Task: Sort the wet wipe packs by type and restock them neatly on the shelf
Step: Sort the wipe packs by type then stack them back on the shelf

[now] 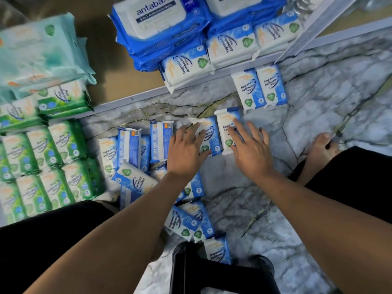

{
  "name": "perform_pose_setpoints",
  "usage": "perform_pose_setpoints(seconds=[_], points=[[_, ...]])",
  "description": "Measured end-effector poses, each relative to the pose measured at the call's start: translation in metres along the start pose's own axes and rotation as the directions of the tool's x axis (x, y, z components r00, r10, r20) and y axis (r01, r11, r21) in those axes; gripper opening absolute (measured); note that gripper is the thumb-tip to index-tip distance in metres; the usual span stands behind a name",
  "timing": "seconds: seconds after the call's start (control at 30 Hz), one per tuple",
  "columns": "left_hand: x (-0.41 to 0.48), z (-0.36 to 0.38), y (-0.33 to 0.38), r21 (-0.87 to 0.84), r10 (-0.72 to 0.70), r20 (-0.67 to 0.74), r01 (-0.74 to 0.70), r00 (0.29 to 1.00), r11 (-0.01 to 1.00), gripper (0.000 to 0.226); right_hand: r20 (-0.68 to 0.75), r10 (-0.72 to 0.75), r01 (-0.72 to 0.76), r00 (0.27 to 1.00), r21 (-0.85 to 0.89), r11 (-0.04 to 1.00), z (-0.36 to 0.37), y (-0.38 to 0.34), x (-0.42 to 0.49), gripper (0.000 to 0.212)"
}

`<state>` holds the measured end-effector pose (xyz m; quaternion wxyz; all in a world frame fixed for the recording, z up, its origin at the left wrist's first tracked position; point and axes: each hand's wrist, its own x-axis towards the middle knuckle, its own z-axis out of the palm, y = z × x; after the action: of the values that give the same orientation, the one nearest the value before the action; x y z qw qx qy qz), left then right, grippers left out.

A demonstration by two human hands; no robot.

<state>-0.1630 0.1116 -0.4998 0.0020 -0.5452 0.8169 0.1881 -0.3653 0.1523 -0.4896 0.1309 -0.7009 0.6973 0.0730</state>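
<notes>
Two small blue-and-white fragrance-free wipe packs lie side by side on the marble floor. My left hand [186,147] rests flat with straight fingers on the left pack [211,134]. My right hand [250,147] lies with spread fingers on the right pack [224,126]. Another pair of the same blue packs [259,88] sits farther back near the shelf edge. A loose heap of blue packs [135,153] lies to the left of my hands. On the low shelf [118,81] stand large blue antabax packs [157,24] with small blue packs [186,67] in front of them.
Green pine wipe packs [48,166] stand in rows on the floor at left, with large teal packs [40,49] on the shelf above. More blue packs [191,223] lie between my arms. A black stool [212,272] is below, my bare foot [320,149] at right.
</notes>
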Motion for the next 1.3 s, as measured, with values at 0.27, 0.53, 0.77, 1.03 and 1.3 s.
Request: perform_pose_setpoints(seconds=[0.27, 0.53, 0.77, 1.03, 1.3], points=[[0.051, -0.005, 0.002, -0.026, -0.064, -0.024, 0.064, 0.998, 0.998, 0.061, 0.010, -0.042, 0.043, 0.999, -0.119, 0.992, -0.014, 0.018, 0.059, 0.079], [0.087, -0.016, 0.007, 0.012, -0.063, 0.031, 0.063, 0.998, 0.998, 0.062, 0.111, -0.016, 0.032, 0.994, -0.144, 0.989, -0.029, 0.024, 0.100, 0.077], [0.074, -0.042, 0.008, -0.004, -0.082, 0.139, 0.084, 0.987, 0.996, 0.070, 0.140, -0.052, 0.054, 0.989, -0.011, 0.998, -0.038, 0.001, 0.054, 0.071], [-0.037, -0.060, 0.003, -0.052, -0.125, 0.200, 0.138, 0.972, 0.989, 0.059, 0.195, -0.088, 0.075, 0.977, 0.077, 0.994, -0.028, -0.046, -0.064, 0.043], [-0.170, -0.037, 0.005, -0.041, -0.233, 0.301, 0.257, 0.924, 0.966, 0.055, 0.414, -0.119, 0.075, 0.902, 0.121, 0.990, -0.004, -0.073, -0.166, 0.036]])
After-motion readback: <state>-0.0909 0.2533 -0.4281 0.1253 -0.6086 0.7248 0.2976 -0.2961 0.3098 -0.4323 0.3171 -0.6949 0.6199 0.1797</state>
